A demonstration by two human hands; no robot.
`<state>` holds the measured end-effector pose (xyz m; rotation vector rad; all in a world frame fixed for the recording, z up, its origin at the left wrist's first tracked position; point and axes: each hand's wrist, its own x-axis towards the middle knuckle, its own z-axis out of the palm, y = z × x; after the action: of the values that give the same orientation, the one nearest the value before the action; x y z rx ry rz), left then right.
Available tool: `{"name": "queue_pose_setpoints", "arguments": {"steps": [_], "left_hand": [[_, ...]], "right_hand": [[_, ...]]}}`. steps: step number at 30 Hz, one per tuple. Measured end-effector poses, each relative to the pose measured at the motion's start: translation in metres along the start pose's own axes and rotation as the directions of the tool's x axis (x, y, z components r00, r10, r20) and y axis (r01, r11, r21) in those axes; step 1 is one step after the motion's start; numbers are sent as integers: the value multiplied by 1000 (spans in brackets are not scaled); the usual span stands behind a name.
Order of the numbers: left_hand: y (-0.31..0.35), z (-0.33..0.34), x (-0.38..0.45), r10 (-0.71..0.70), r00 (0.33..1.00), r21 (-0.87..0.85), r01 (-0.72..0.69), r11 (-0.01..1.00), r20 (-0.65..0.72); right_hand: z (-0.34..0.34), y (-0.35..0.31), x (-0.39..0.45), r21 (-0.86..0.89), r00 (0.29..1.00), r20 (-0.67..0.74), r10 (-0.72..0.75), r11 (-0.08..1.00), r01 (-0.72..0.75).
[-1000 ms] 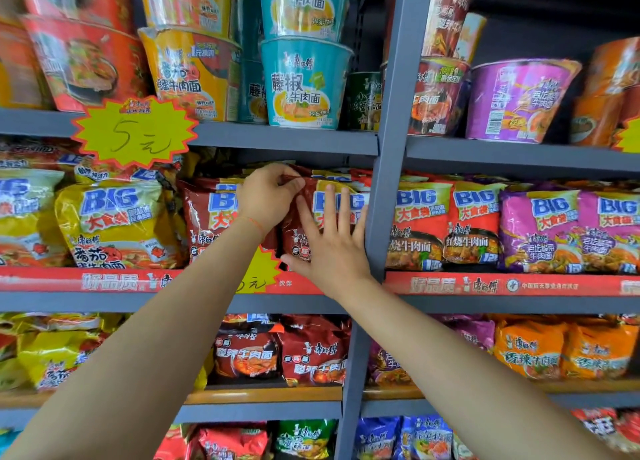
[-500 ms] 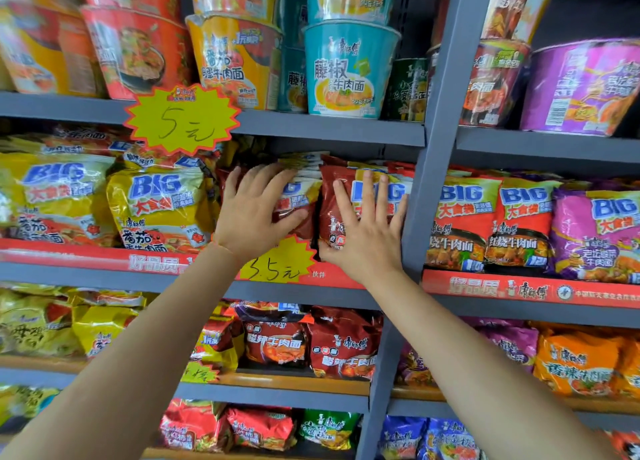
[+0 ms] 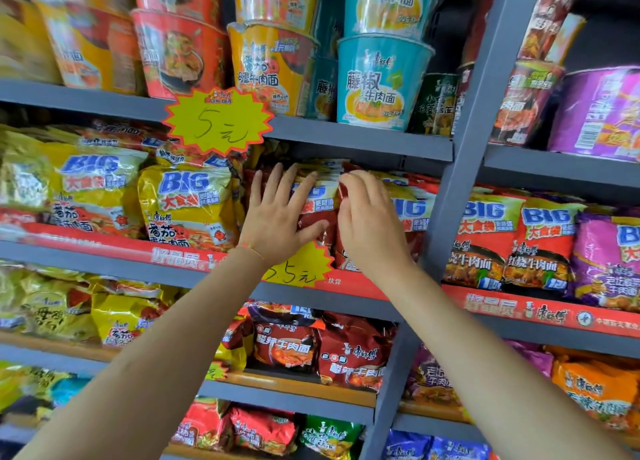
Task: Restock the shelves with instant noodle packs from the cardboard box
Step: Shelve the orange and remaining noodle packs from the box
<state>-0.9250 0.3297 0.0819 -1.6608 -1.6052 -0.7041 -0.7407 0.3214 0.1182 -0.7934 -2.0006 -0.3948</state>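
Red BIG instant noodle packs (image 3: 317, 205) stand in the middle shelf (image 3: 346, 288) between the yellow packs and the grey upright. My left hand (image 3: 277, 217) lies flat with spread fingers on the front of one red pack, pressing it back. My right hand (image 3: 370, 227) is just to its right, fingers curled over the top left edge of the neighbouring red pack (image 3: 412, 214) and pinching it. The cardboard box is out of view.
Yellow BIG packs (image 3: 187, 203) fill the shelf to the left; red and purple packs (image 3: 540, 238) sit right of the grey upright (image 3: 460, 169). Cup noodles (image 3: 381, 79) line the shelf above. Yellow price stars (image 3: 218, 124) hang on the shelf edges. More packs lie on the lower shelves.
My right hand went from lying flat on the red pack to curling its fingers over the pack's top edge. My left hand stays spread on the neighbouring pack. The view shifted left.
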Motion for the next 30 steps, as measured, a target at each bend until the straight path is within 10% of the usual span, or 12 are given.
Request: {"name": "queue_pose_setpoints", "arguments": {"steps": [7, 22, 30], "left_hand": [[19, 9, -32, -78, 992, -57, 73, 996, -97], [29, 22, -46, -37, 993, 64, 44, 997, -115], [29, 21, -45, -32, 993, 51, 39, 998, -117]], "right_hand": [[14, 6, 60, -239, 926, 364, 102, 971, -13], [22, 10, 66, 305, 883, 256, 392, 834, -459], [35, -6, 66, -248, 986, 167, 21, 969, 21]]}}
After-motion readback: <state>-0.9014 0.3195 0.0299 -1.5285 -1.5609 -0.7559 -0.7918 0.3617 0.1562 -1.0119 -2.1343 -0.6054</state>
